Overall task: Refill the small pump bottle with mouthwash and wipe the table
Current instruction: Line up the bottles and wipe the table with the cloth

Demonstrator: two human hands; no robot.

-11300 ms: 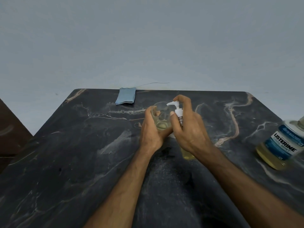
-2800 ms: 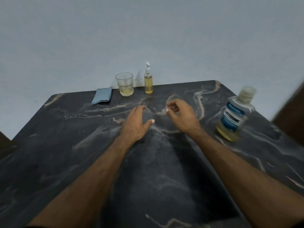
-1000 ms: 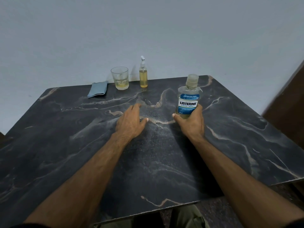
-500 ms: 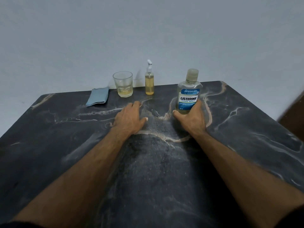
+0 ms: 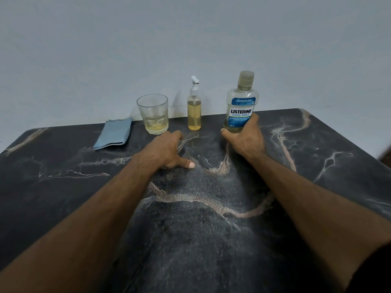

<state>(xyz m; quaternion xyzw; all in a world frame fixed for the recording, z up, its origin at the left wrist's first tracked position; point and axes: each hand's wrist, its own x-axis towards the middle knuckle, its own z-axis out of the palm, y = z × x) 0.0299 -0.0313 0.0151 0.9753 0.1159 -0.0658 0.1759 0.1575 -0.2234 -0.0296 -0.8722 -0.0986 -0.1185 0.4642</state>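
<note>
Looking down at one dark marbled counter (image 5: 317, 187) set against a pale wall, I see both my bare forearms reaching forward across it. No spills show on the stone.

My right hand (image 5: 245, 140) wraps the base of the one big mouthwash bottle (image 5: 242, 102), which stands upright near the far edge with its cap on. The fingers (image 5: 252, 120) curl around its lower label, thumb at the front. It holds only a shallow layer of yellowish liquid at the bottom.

My left hand (image 5: 165, 151) rests palm down on the counter, fingers loosely together and curled a little, thumb out to the side, gripping nothing.

One blue cloth (image 5: 113, 134) lies folded at the far left, untouched, well apart from both hands.

One glass tumbler (image 5: 152, 114) stands just right of the cloth, with a little yellowish liquid in the bottom.

One small pump bottle (image 5: 194, 111) stands between the tumbler and the big bottle, upright, pump head fitted, filled with yellow liquid to near its shoulder.

I judge the refill done: the pump bottle looks full and closed. The big bottle looks to be going back to the far edge. Wiping the counter is left, since the cloth sits folded.

Count: one counter, two hands, one big bottle, one cloth, one tumbler, one pump bottle.
</note>
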